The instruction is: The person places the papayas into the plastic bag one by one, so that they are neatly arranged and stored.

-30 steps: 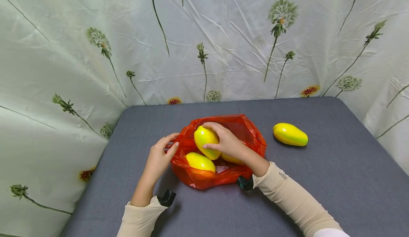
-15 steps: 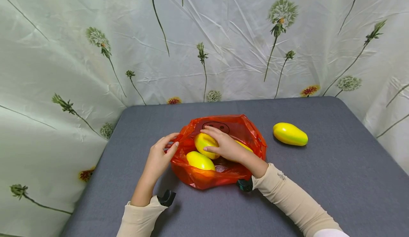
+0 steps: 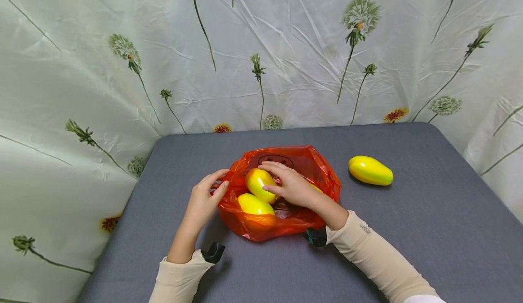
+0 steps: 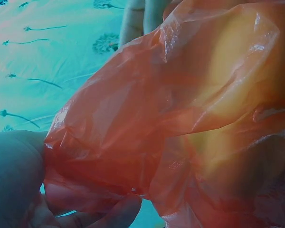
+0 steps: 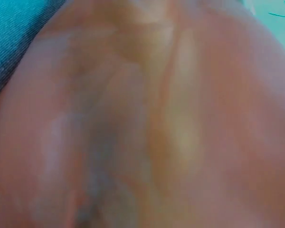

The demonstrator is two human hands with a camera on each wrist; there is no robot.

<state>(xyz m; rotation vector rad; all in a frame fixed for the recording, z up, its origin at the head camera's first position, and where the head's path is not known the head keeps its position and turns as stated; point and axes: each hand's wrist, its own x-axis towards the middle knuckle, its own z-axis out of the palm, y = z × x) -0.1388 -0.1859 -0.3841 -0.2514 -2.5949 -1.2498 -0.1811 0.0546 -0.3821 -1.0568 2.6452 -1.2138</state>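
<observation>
A red plastic bag (image 3: 261, 232) stands with its mouth spread wide. My left hand (image 3: 206, 201) pinches its left rim; the left wrist view has the thin red film between thumb and fingers. Inside the bag mouth, my right hand (image 3: 292, 185) holds a glossy yellow papaya (image 3: 257, 186), fingers over its top and thumb across its front. Another papaya (image 3: 253, 204) lies just below, at the front left of the bag. Part of a further yellow fruit (image 3: 315, 188) shows behind the right hand, mostly hidden. The right wrist view is blurred by red film.
One more yellow papaya (image 3: 370, 170), greenish along one side, lies to the right of the bag on the grey cloth-covered table (image 3: 429, 230). A pale curtain (image 3: 302, 44) printed with dandelions hangs behind and along the sides.
The papaya under my right hand has sunk a little into the bag and turned over, shifting slightly left. The left hand stays at the rim.
</observation>
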